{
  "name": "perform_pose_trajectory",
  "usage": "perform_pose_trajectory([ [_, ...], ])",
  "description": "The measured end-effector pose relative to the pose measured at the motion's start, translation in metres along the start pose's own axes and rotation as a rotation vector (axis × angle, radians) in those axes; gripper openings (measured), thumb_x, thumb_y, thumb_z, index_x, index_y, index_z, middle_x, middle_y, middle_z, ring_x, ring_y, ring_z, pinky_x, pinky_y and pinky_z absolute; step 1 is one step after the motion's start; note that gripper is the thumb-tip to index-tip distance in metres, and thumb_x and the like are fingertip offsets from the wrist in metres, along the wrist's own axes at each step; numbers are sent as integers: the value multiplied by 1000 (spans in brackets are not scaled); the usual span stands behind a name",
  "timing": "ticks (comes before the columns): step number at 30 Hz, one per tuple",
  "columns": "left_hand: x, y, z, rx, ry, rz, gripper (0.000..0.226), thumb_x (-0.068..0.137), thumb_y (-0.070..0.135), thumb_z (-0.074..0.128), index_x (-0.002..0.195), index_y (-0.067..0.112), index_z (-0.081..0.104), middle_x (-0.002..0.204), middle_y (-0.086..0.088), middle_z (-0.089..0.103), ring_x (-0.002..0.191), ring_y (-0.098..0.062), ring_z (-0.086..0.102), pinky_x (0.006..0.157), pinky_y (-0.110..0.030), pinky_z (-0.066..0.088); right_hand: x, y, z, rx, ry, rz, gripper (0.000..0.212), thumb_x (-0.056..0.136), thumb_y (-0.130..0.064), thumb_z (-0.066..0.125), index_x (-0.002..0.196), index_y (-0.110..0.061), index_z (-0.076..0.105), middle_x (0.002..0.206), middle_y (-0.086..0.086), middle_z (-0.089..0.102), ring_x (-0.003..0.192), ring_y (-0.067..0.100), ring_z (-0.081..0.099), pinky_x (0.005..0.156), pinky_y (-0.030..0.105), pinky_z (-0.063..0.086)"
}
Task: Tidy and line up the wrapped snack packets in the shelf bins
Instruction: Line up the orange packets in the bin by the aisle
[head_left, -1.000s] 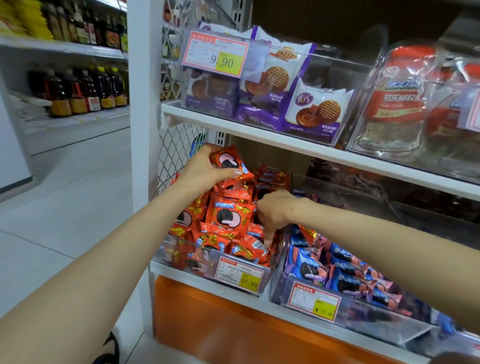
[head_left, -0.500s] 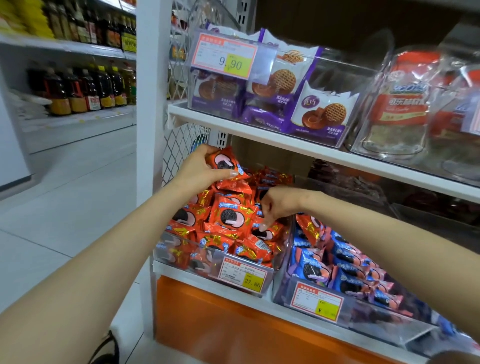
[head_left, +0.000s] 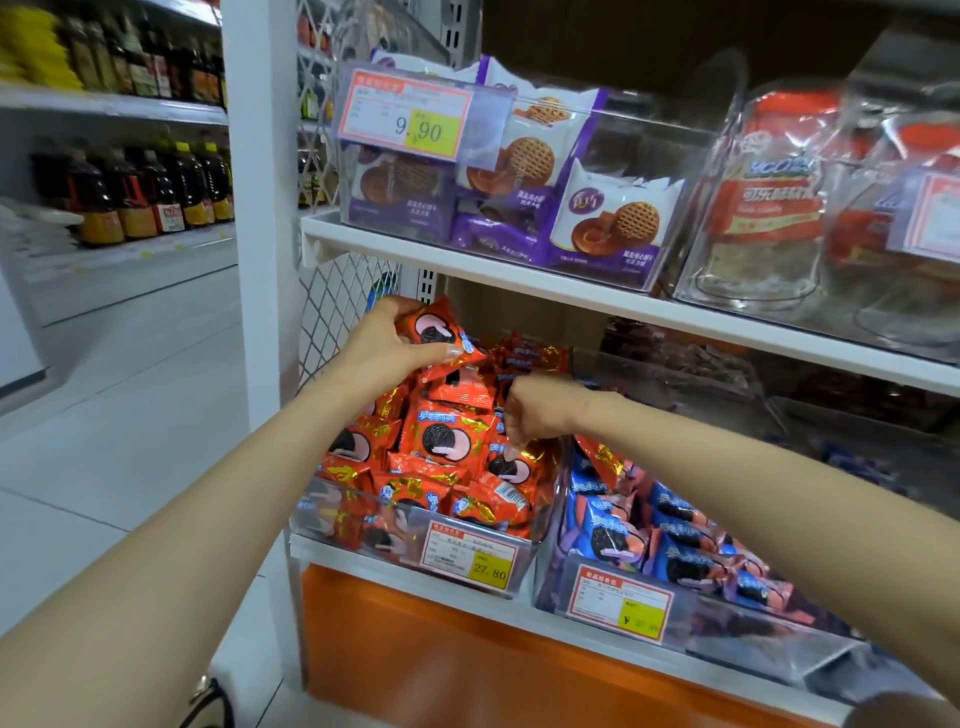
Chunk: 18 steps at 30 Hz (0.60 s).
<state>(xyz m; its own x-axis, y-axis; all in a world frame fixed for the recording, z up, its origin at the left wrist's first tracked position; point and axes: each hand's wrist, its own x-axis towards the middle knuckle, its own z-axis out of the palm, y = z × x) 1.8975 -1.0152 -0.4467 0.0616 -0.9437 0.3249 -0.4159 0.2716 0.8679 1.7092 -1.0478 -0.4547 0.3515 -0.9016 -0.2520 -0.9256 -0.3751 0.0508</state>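
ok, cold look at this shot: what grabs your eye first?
The heaped red packets in the lower-left bin, with the left grip holding a lone packet above the pile and the right grip pointing its fingers down onto it. Next, the yellow 9.90 tag on the upper bin of purple packets, and the blue packets in the bin right of the red ones.

Single head view — wide-angle, looking forward and down, near shelf bins (head_left: 323, 519).
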Motion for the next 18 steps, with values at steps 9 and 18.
perform_pose_trajectory([
  [9,-3,-1,3,-13,-14,-12,68,72,25,79,130,10,46,111,-1,54,95,-14,51,81,-24,38,-15,0,-16,158,-49,-97,26,75,-32,77,87,-10,72,85,4,72,75,10,60,67,24,42],
  [18,-3,1,2,-22,-19,-18,68,73,23,78,131,10,45,111,1,52,99,-14,50,84,-24,38,-38,-13,1,-129,-207,-151,45,74,-60,65,98,-23,70,95,-11,68,92,11,56,84,30,41],
])
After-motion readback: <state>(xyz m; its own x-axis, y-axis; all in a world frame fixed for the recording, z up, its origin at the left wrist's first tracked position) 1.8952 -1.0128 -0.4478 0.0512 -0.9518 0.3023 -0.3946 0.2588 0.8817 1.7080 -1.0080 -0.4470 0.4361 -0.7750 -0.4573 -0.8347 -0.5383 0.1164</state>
